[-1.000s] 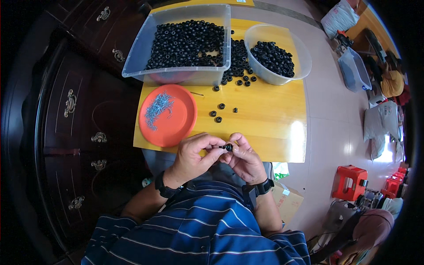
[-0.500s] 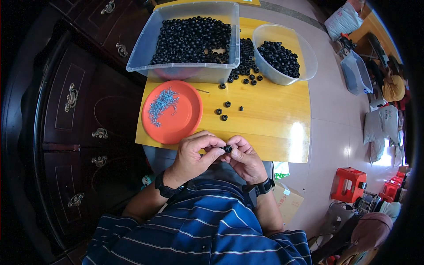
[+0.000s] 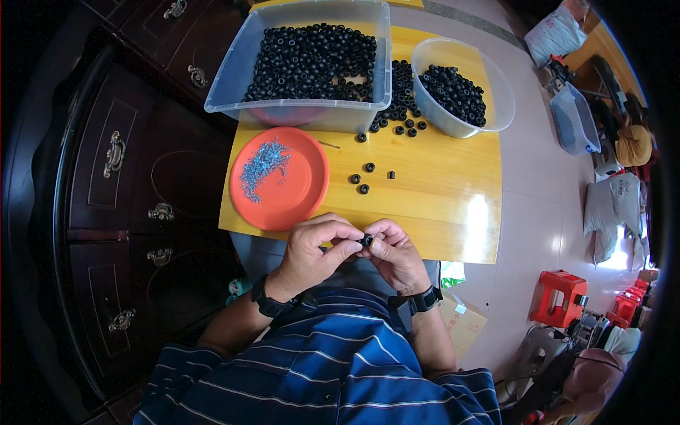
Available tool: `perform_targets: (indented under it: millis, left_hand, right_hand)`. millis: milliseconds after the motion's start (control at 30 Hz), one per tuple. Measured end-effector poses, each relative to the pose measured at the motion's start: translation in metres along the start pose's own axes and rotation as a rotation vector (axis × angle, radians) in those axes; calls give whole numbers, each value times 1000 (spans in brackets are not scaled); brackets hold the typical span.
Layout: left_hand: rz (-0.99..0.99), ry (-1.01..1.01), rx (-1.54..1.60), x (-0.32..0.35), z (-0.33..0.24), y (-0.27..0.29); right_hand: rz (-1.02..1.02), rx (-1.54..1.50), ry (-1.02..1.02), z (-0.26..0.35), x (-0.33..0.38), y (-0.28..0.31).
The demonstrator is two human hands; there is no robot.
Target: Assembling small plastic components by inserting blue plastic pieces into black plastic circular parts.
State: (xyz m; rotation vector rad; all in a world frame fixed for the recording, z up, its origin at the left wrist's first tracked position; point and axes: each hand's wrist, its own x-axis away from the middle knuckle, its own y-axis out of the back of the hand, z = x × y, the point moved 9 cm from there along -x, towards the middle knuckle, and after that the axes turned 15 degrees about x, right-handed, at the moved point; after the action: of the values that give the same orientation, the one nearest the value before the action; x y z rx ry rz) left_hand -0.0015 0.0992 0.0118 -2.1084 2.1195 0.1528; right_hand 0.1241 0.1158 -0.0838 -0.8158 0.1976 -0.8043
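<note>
At the near edge of the yellow table (image 3: 439,205), seen from the head camera, the left hand (image 3: 312,251) and right hand (image 3: 397,255) are meeting, each grip pinching tight on one small black ring (image 3: 366,241) between fingertips. Beyond them are sitting an orange plate (image 3: 301,202) of tiny metal pins (image 3: 261,164), three loose rings (image 3: 363,180), a clear bin (image 3: 297,113) and a round bowl (image 3: 496,92) of rings.
</note>
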Motion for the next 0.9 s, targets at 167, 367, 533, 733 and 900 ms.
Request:
perform_targets:
  millis: [167, 367, 533, 733, 900]
  left_hand:
    - [22, -65, -73, 1, -5, -2]
    - [24, -34, -27, 2, 0, 0]
    - [75, 250, 174, 8, 23, 3]
    - [197, 280, 253, 6, 18, -4]
    - [317, 234, 165, 7, 12, -9]
  right_hand:
    - [5, -46, -3, -1, -1, -2]
    - [-13, -41, -13, -3, 0, -1]
    - [-26, 40, -60, 5, 2, -4]
    - [75, 144, -56, 16, 0, -17]
    - [136, 183, -93, 24, 1, -31]
